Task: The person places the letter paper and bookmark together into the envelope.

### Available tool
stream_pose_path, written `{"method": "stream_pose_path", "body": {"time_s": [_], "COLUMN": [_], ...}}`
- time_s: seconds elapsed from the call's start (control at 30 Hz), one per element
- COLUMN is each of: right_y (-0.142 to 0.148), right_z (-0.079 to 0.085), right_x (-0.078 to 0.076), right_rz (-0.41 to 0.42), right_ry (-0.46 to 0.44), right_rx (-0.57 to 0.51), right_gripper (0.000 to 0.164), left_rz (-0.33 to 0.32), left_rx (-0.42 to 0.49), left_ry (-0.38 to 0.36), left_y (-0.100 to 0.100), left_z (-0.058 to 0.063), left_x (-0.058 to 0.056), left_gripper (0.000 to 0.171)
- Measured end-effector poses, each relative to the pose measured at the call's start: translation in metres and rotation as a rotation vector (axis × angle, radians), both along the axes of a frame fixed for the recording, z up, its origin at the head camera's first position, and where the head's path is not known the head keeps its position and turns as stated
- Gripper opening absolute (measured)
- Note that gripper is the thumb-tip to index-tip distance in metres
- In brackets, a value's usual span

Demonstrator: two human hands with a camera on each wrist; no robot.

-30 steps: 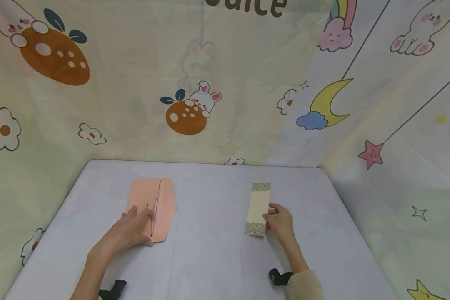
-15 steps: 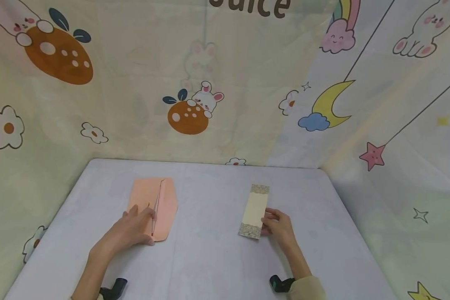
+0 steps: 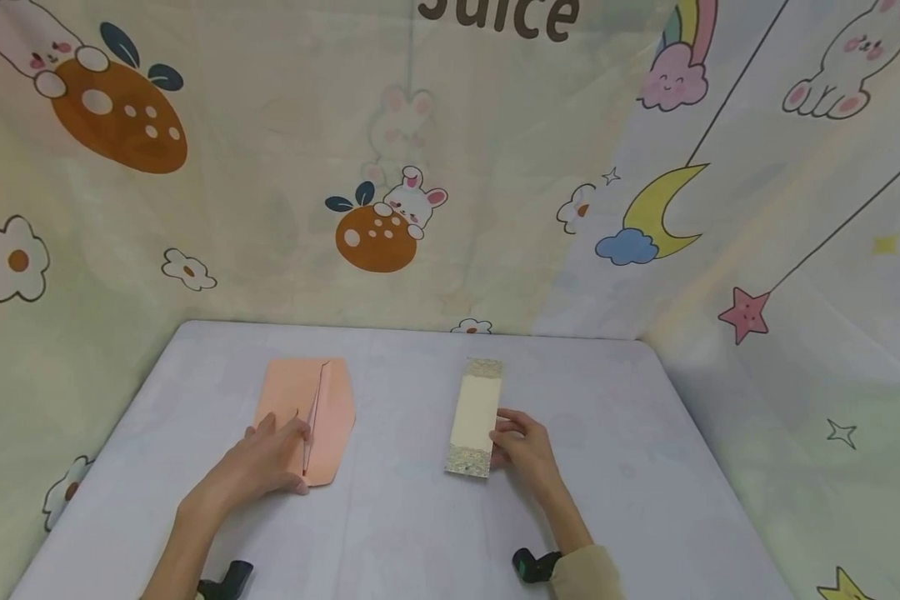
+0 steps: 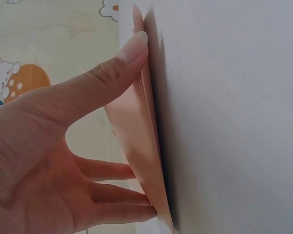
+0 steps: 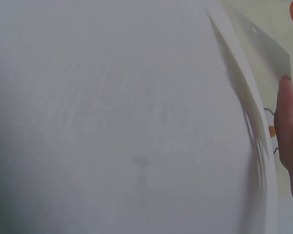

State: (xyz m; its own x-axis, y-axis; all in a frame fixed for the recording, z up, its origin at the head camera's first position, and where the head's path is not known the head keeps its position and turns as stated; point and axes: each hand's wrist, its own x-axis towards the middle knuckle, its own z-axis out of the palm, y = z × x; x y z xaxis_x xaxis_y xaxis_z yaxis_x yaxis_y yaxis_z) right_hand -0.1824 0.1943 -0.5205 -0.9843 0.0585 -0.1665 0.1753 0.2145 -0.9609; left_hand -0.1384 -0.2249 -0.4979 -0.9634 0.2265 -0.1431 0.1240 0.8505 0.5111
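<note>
Cream strip: (image 3: 474, 412) sitting right of the peach folder (image 3: 333, 425), apparently being held just above the white table (image 3: 405, 533).
Strip's long axis: running near to far, the far end leaning slightly right; both speckled ends are looking alike, so no front is showing.
Right hand: (image 3: 523, 446) pinching the strip's right edge.
Left hand: (image 3: 266, 458) resting on the folder, thumb at its near edge, fingers spreading across the top rather than clenching.
Step between hands: seemingly holding the strip while steadying the folder; the next move is probably calling for a firm pinch and a level strip.
Folder's slit: running near to far, gaping slightly.
</note>
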Motion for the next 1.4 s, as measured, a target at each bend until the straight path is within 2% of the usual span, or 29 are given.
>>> {"method": "stream_pose_path", "body": {"time_s": [0.23,0.5,0.73,0.93,1.1,1.3,1.4], "right_y": [-0.018,-0.04,-0.056,-0.07,-0.079,-0.093,-0.1], "right_z": [0.001,0.002,-0.003,-0.004,-0.004,-0.001,-0.002], "right_x": [-0.004,-0.003,0.0,-0.001,-0.002,-0.004,-0.005], "right_rz": [0.043,0.107,0.17,0.193,0.223,0.233,0.236], "right_ry": [0.004,0.017,0.046,0.041,0.044,0.043,0.031], "right_rx": [0.022,0.066,0.04,0.045,0.004,0.04,0.021], "right_gripper": [0.045,0.042,0.043,0.041,0.042,0.041,0.041], "left_rz": [-0.001,0.002,0.005,0.01,0.006,0.008,0.012], "left_rx": [0.009,0.013,0.01,0.001,-0.004,0.005,0.004], "left_ry": [0.005,0.004,-0.001,-0.001,0.004,-0.004,-0.008], "left_y": [-0.001,0.0,0.0,0.0,0.0,0.0,0.0], "left_z": [-0.001,0.0,-0.001,-0.001,-0.001,-0.002,-0.002], "left_x": [0.0,0.0,0.001,0.002,0.002,0.001,0.001], "left_gripper": [0.063,0.062,0.062,0.063,0.064,0.063,0.064]}}
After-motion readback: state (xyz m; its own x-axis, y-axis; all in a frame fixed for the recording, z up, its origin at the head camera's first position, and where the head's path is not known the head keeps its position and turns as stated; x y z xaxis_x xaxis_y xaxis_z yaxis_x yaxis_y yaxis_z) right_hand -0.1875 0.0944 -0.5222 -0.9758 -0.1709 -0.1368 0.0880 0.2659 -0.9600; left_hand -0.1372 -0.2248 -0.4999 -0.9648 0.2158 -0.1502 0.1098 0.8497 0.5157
